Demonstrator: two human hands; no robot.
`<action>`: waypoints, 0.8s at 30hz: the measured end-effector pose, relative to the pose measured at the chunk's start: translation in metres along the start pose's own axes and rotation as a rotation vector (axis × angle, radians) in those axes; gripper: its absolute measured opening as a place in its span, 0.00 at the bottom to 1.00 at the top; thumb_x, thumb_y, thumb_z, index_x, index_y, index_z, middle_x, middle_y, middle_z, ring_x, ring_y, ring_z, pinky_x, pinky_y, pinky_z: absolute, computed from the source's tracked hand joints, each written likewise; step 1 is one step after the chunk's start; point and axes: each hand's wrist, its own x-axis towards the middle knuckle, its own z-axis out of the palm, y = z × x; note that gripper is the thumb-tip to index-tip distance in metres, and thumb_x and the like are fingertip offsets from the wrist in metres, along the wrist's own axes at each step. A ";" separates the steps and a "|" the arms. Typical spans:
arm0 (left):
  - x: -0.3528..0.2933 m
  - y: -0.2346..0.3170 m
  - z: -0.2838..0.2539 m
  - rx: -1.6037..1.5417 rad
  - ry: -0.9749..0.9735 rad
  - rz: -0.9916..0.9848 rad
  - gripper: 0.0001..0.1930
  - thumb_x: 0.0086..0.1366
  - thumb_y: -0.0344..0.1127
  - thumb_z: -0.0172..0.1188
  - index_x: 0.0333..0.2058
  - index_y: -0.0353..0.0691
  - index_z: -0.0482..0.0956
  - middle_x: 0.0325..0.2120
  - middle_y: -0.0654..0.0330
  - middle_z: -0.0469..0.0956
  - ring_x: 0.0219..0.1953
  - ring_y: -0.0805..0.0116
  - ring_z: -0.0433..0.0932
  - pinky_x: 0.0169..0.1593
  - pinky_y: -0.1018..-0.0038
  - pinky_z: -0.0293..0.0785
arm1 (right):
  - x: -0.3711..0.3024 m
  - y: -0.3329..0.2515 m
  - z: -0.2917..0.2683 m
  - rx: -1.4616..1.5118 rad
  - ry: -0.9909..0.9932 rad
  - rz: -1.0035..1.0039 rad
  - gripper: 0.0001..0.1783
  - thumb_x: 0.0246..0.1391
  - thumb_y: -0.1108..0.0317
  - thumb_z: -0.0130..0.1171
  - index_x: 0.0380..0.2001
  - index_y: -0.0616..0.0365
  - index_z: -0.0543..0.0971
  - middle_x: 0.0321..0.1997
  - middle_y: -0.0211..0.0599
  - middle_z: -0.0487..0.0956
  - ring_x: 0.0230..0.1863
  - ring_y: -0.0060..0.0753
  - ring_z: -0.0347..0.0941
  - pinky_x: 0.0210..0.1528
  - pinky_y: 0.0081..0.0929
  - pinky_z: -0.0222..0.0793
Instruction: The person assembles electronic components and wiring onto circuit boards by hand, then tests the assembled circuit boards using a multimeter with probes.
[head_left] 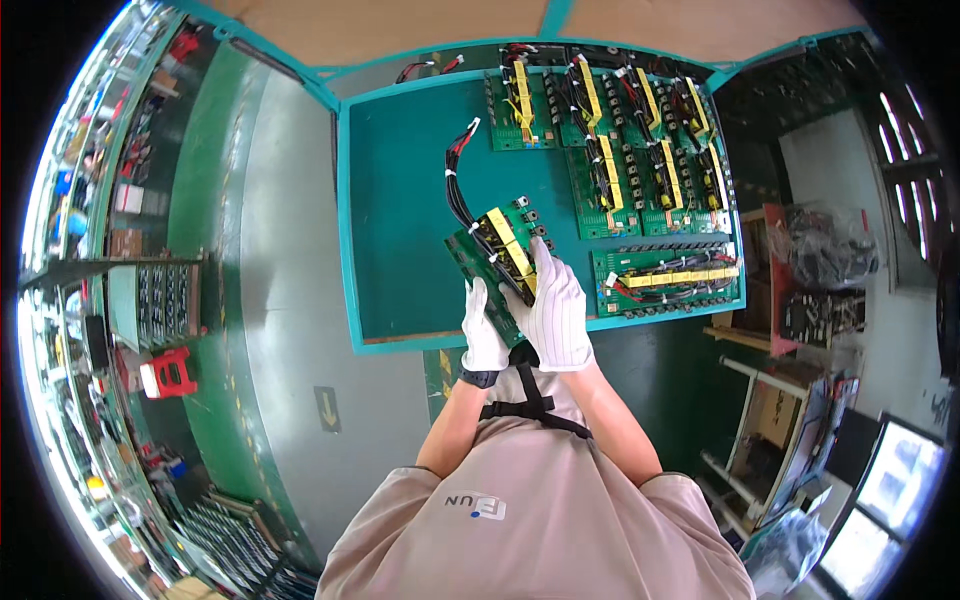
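The person holds a green circuit board [497,262] with yellow parts and a black wire bundle tilted above the near edge of a teal-topped table [400,240], between two white-gloved hands. The left hand [483,330] grips the board's near left edge with fingers curled together under it, while the right hand [556,312] lies over its near right side, fingers close together and pressing down. More green boards [640,150] lie in rows on the table's far right part, well apart from the held one.

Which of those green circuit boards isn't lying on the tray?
The circuit board held up in both gloved hands, left hand and right hand. The other boards lie flat on the teal tray.
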 end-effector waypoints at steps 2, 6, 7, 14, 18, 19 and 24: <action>0.006 0.013 -0.003 0.049 -0.069 0.008 0.19 0.77 0.45 0.48 0.60 0.43 0.71 0.54 0.59 0.76 0.54 0.68 0.75 0.59 0.67 0.71 | 0.003 -0.004 0.014 0.014 0.080 0.032 0.37 0.46 0.67 0.72 0.59 0.64 0.69 0.41 0.49 0.78 0.41 0.56 0.75 0.44 0.44 0.73; 0.055 0.024 -0.035 0.931 -0.193 0.369 0.24 0.78 0.51 0.45 0.60 0.39 0.70 0.54 0.60 0.76 0.55 0.66 0.75 0.58 0.67 0.71 | 0.005 0.000 0.034 0.091 0.202 0.132 0.33 0.43 0.72 0.69 0.55 0.62 0.71 0.40 0.48 0.77 0.41 0.54 0.75 0.44 0.43 0.74; 0.080 0.027 -0.049 1.415 -0.251 0.650 0.26 0.78 0.53 0.44 0.62 0.38 0.69 0.56 0.58 0.76 0.54 0.65 0.76 0.58 0.66 0.72 | 0.005 0.004 0.037 0.068 0.211 0.153 0.33 0.43 0.73 0.69 0.55 0.62 0.71 0.41 0.47 0.77 0.42 0.54 0.74 0.45 0.43 0.74; 0.226 0.127 0.048 0.777 -0.487 -0.066 0.40 0.73 0.63 0.46 0.69 0.35 0.59 0.55 0.50 0.79 0.39 0.68 0.81 0.38 0.75 0.75 | 0.009 0.023 0.051 -0.032 0.270 0.216 0.33 0.41 0.74 0.70 0.54 0.60 0.72 0.42 0.47 0.77 0.44 0.54 0.74 0.46 0.44 0.73; 0.276 0.142 0.097 1.146 -0.681 -0.042 0.41 0.67 0.61 0.57 0.68 0.36 0.63 0.41 0.58 0.84 0.22 0.77 0.69 0.24 0.78 0.60 | 0.015 0.018 0.058 0.000 0.265 0.211 0.33 0.41 0.76 0.70 0.54 0.60 0.72 0.41 0.47 0.77 0.44 0.54 0.74 0.46 0.44 0.73; 0.280 0.142 0.108 1.256 -0.760 -0.069 0.38 0.67 0.58 0.60 0.67 0.37 0.66 0.39 0.60 0.84 0.18 0.82 0.63 0.21 0.81 0.53 | 0.016 0.017 0.060 -0.002 0.270 0.209 0.33 0.41 0.76 0.70 0.54 0.60 0.73 0.41 0.46 0.77 0.44 0.53 0.74 0.46 0.44 0.73; 0.323 0.153 0.118 1.078 -0.773 -0.180 0.26 0.66 0.41 0.62 0.62 0.45 0.75 0.22 0.75 0.67 0.17 0.85 0.54 0.21 0.83 0.46 | 0.031 0.023 0.073 -0.012 0.206 0.305 0.32 0.40 0.75 0.70 0.53 0.59 0.73 0.41 0.45 0.77 0.44 0.53 0.74 0.46 0.44 0.73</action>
